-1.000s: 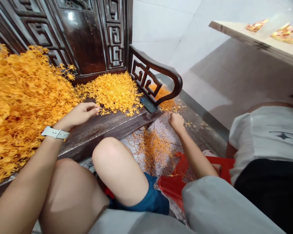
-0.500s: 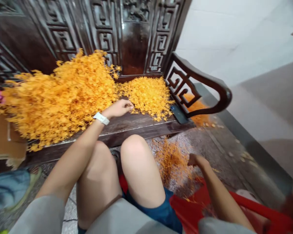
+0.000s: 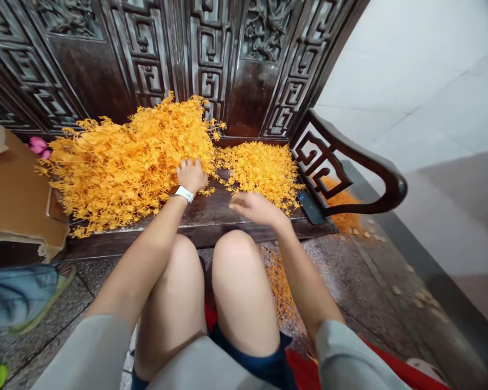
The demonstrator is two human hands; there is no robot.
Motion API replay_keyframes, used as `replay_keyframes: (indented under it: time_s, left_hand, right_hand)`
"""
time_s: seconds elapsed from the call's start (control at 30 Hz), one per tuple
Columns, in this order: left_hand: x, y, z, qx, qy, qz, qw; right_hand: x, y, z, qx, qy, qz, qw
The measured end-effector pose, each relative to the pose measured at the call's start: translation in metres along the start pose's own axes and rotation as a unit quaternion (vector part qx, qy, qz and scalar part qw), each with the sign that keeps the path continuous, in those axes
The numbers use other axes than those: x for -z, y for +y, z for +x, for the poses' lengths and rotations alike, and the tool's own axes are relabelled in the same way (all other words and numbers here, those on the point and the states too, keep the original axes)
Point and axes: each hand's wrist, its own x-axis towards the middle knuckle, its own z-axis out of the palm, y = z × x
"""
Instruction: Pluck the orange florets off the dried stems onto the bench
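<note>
Facing dark bench (image 3: 215, 210), pale wall (image 3: 410, 70) at right; hands (image 3: 192, 176) (image 3: 255, 208) near orange sprigs (image 3: 126, 168), grip unclear.

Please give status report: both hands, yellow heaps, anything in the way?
Left hand at large yellow heap. Right hand near small yellow heap; grips unclear. Phone by armrest, apart from both hands.

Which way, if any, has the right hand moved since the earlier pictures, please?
Yes: the right hand moved from over the floor, below the wooden armrest, to left of it, near the smaller yellow pile.
</note>
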Motion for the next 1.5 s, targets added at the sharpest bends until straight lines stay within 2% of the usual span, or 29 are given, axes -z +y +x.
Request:
replay_keyframes:
  time_s: [0.07,0.13,0.17,0.2,0.27,0.33,0.4,0.47,0.53,0.63,0.67,0.73,0.87,1.0,1.17,1.27,1.33,1.4,1.47,1.5]
  left_hand:
    - [-0.004,-0.004,-0.002,-0.014,-0.033,0.019,0.999]
    - [-0.006,-0.004,-0.004,-0.021,-0.027,0.032,0.999]
    - [-0.006,-0.003,-0.005,-0.022,-0.020,0.033,0.999]
    - [-0.005,-0.002,-0.006,-0.021,-0.014,0.031,0.999]
    - [0.000,0.001,-0.006,-0.016,-0.001,0.021,1.000]
    - [0.007,0.002,-0.004,-0.008,0.030,0.007,0.999]
    - [0.012,0.001,0.000,0.005,0.083,-0.009,0.996]
    - [0.013,-0.005,0.006,0.025,0.134,-0.025,0.990]
    - [0.008,-0.012,0.012,0.051,0.154,-0.041,0.986]
    - [-0.007,-0.024,0.020,0.089,0.118,-0.059,0.987]
    - [-0.011,-0.027,0.022,0.097,0.101,-0.060,0.988]
    - [-0.019,-0.031,0.024,0.108,0.077,-0.054,0.990]
    - [-0.023,-0.034,0.022,0.112,0.054,-0.048,0.991]
    - [-0.022,-0.035,0.021,0.110,0.036,-0.054,0.992]
    - [-0.021,-0.040,0.020,0.104,0.033,-0.061,0.992]
    - [-0.018,-0.038,0.016,0.095,0.049,-0.064,0.992]
    - [-0.009,-0.030,0.011,0.074,0.077,-0.068,0.992]
    - [0.007,-0.014,0.004,0.027,0.105,-0.100,0.989]
    - [0.028,0.013,-0.007,-0.055,0.101,-0.195,0.974]
    - [0.039,0.028,-0.014,-0.100,0.090,-0.269,0.954]
  right_hand:
    - [0.011,-0.018,0.068,0.041,0.091,-0.018,0.995]
    - [0.013,-0.026,0.132,0.007,0.227,-0.057,0.972]
    - [0.011,-0.027,0.160,-0.013,0.271,-0.067,0.960]
    - [0.009,-0.026,0.184,-0.034,0.283,-0.076,0.955]
    - [0.003,-0.022,0.218,-0.078,0.265,-0.077,0.958]
    - [-0.002,-0.016,0.235,-0.103,0.244,-0.059,0.962]
    - [-0.005,-0.012,0.238,-0.100,0.256,-0.018,0.961]
    - [-0.005,-0.008,0.229,-0.091,0.272,0.067,0.956]
    - [-0.001,-0.006,0.211,-0.090,0.251,0.218,0.939]
    - [0.013,-0.007,0.174,-0.074,0.190,0.449,0.870]
    - [0.019,-0.009,0.160,-0.060,0.176,0.494,0.850]
    - [0.033,-0.013,0.133,-0.031,0.161,0.534,0.829]
    - [0.056,-0.027,0.087,0.012,0.170,0.515,0.840]
    - [0.069,-0.038,0.045,0.030,0.222,0.474,0.852]
    - [0.092,-0.031,-0.015,0.111,0.334,0.472,0.808]
    - [0.105,-0.021,-0.049,0.101,0.415,0.428,0.797]
    - [0.107,-0.017,-0.064,0.052,0.450,0.401,0.796]
    - [0.103,-0.016,-0.071,0.005,0.452,0.395,0.800]
    - [0.096,-0.015,-0.070,-0.022,0.439,0.398,0.805]
    - [0.092,-0.016,-0.067,-0.030,0.427,0.401,0.810]
